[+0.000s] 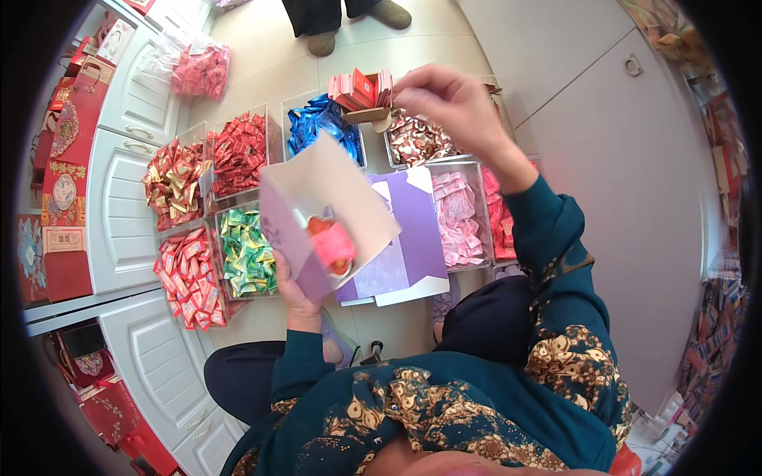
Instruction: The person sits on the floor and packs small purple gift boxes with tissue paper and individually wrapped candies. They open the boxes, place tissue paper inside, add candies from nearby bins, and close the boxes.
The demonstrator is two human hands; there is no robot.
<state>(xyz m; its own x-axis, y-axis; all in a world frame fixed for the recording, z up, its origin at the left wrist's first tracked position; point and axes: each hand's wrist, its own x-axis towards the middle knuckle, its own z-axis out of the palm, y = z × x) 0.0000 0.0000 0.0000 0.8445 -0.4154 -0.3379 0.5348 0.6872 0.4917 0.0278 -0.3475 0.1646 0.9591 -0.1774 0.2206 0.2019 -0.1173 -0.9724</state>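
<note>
My left hand [295,297] is closed around the lower left side of a purple box [341,178] with a pale inside, tilted with its mouth up. Pink and orange-brown wrapped pieces [332,244] lie at its bottom, slightly blurred. My right hand [448,103] is raised at the far side with curled fingers, just right of a small cardboard box [367,116] packed with red and pink cards [363,89]. What its fingertips hold, if anything, does not show. More purple box card [413,230] lies flat beneath the held box.
Clear bins surround the work: blue packets [317,127], brown-and-white packets [421,139], pink packets [457,214], green packets [248,250], red packets [238,155]. White cabinets [127,214] line the left. Another person's shoes [389,13] stand at the far edge.
</note>
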